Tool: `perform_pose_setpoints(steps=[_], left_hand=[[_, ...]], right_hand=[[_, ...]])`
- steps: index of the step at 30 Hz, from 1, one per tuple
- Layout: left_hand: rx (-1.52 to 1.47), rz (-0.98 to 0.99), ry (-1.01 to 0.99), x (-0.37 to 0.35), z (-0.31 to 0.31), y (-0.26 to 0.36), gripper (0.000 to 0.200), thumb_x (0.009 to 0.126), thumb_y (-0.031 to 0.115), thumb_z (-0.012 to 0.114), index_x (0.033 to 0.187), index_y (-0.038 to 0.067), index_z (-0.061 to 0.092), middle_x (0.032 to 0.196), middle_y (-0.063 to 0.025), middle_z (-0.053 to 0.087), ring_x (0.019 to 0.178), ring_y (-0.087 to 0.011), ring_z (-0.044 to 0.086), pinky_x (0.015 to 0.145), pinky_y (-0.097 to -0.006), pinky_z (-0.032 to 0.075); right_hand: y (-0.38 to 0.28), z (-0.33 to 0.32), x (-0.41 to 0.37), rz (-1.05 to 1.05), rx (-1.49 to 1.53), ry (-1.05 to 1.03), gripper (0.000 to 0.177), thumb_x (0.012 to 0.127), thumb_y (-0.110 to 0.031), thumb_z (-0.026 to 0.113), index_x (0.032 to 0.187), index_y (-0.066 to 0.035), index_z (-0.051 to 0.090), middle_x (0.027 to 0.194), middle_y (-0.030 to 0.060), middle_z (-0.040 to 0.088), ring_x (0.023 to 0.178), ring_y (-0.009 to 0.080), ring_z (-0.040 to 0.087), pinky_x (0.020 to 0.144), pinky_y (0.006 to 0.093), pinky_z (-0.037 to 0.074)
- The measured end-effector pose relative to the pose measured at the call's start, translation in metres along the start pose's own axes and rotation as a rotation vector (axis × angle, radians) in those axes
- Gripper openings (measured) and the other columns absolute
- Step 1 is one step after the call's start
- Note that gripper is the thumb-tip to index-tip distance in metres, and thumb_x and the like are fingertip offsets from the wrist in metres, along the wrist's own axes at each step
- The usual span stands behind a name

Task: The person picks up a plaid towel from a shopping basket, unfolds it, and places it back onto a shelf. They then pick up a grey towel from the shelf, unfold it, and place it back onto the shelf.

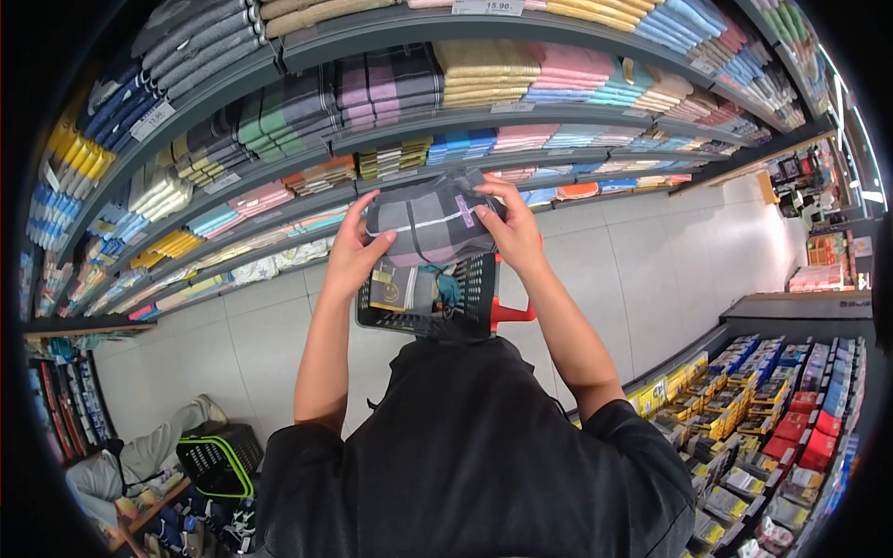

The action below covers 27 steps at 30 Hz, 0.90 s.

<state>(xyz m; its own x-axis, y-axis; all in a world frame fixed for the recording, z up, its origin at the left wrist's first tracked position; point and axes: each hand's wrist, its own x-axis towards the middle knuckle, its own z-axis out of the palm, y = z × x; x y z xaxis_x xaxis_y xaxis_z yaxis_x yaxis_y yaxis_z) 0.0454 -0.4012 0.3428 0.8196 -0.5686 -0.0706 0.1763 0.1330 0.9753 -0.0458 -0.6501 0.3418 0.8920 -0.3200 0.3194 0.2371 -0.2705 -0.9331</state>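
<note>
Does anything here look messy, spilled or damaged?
Nothing clearly stands out. The folded cloths sit in fairly neat stacks, the left hand and right hand hold the plaid bundle, and the visible floor shows no spill.

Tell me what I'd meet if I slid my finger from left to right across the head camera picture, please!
Black basket with a green rim → left hand → grey-and-purple checked bundle → right hand → red packets.
</note>
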Motion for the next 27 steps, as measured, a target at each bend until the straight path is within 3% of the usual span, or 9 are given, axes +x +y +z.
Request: perform_pose_setpoints(steps=[3,6,9,12,18,21,27], left_hand=[[0.23,0.168,-0.026,0.003,0.007,0.013,0.051,0.085,0.004,0.067,0.132,0.01,0.048,0.121,-0.0098,0.063,0.101,-0.0165,0.06,0.087,-0.0288,0.047],[0.564,0.16,-0.095,0.005,-0.003,0.023,0.042,0.084,0.002,0.068,0.123,0.008,0.053,0.112,-0.0029,0.059,0.094,-0.0115,0.056,0.081,-0.0264,0.046],[0.628,0.129,-0.1,0.007,-0.003,0.039,0.031,0.084,0.004,0.069,0.111,0.008,0.054,0.102,-0.001,0.057,0.087,-0.0109,0.053,0.075,-0.0251,0.045],[0.741,0.107,-0.093,0.009,-0.003,0.054,0.026,0.084,0.007,0.067,0.104,0.008,0.051,0.1,-0.0063,0.061,0.086,-0.0197,0.058,0.078,-0.0309,0.046],[0.785,0.253,-0.088,0.015,-0.004,0.06,0.024,0.084,0.006,0.066,0.102,0.007,0.05,0.093,-0.0076,0.059,0.083,-0.0233,0.057,0.077,-0.0314,0.045],[0.799,0.199,-0.116,0.018,-0.007,0.065,0.025,0.083,0.004,0.066,0.102,0.005,0.051,0.1,-0.0072,0.057,0.095,-0.0213,0.055,0.088,-0.0286,0.042],[0.776,0.209,-0.127,0.02,-0.01,0.067,0.029,0.083,0.0,0.062,0.111,0.006,0.054,0.109,-0.0077,0.06,0.099,-0.0214,0.056,0.089,-0.0294,0.043]], right_hand=[[-0.003,-0.004,-0.002,0.045,-0.053,-0.038,0.025,0.086,-0.005,0.065,0.11,-0.005,0.063,0.118,0.0115,0.06,0.11,0.0224,0.057,0.093,0.0303,0.043],[-0.007,-0.007,-0.003,0.069,-0.098,-0.027,0.023,0.085,-0.007,0.067,0.107,-0.004,0.063,0.108,0.0109,0.063,0.102,0.0241,0.06,0.089,0.0308,0.045],[-0.009,-0.011,-0.001,0.003,-0.181,-0.012,0.023,0.084,-0.008,0.069,0.105,-0.003,0.064,0.103,0.011,0.064,0.096,0.0255,0.062,0.083,0.0319,0.048],[-0.019,-0.017,0.001,-0.036,-0.276,-0.016,0.021,0.081,-0.009,0.072,0.101,-0.004,0.066,0.101,0.0108,0.065,0.093,0.0259,0.063,0.079,0.0325,0.049],[-0.028,-0.023,0.002,-0.188,-0.368,-0.005,0.02,0.076,-0.01,0.077,0.092,-0.004,0.068,0.099,0.0099,0.065,0.089,0.0256,0.065,0.075,0.0326,0.051],[-0.033,-0.023,0.002,-0.193,-0.365,-0.046,0.02,0.075,-0.01,0.078,0.091,-0.004,0.068,0.098,0.0096,0.065,0.089,0.0261,0.064,0.075,0.033,0.05],[-0.043,-0.023,0.004,-0.194,-0.374,-0.107,0.021,0.072,-0.008,0.08,0.087,-0.003,0.066,0.094,0.01,0.064,0.091,0.0257,0.063,0.078,0.0325,0.049]])
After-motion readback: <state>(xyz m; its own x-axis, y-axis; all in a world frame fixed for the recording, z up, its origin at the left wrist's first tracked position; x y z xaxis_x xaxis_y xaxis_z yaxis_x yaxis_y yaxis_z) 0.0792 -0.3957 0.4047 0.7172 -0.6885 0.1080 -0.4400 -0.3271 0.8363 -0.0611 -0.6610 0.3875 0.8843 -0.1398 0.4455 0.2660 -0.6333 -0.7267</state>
